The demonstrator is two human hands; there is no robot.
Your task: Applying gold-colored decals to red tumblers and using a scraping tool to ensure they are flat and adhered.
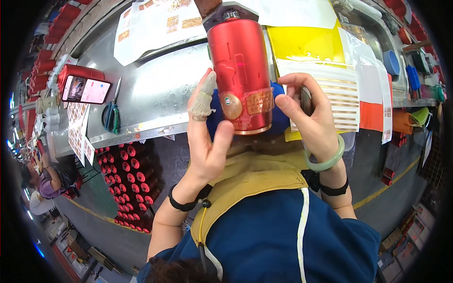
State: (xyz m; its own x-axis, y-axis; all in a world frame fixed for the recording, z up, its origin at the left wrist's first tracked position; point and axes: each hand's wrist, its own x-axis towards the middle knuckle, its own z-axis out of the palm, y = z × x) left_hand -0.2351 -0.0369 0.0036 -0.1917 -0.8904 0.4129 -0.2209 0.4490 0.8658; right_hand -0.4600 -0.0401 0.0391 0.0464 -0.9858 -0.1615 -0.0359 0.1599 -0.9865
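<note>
A red metallic bottle lies in front of me, its neck toward a dark metal holder and its base toward me. Near the base are a round gold label and a gold rectangular label. Under it shows a blue support. My left hand is beside the bottle's left edge, thumb and fingers apart, one finger wrapped in pale cloth. To the right of the bottle, my right hand has curled fingers around a small dark grey smooth object, partly hidden by them.
On the metal table lie a phone against a red bottle, scissors and label sheets. At right are a yellow sheet, a striped strip sheet and a blue cup. Below stand several red bottles.
</note>
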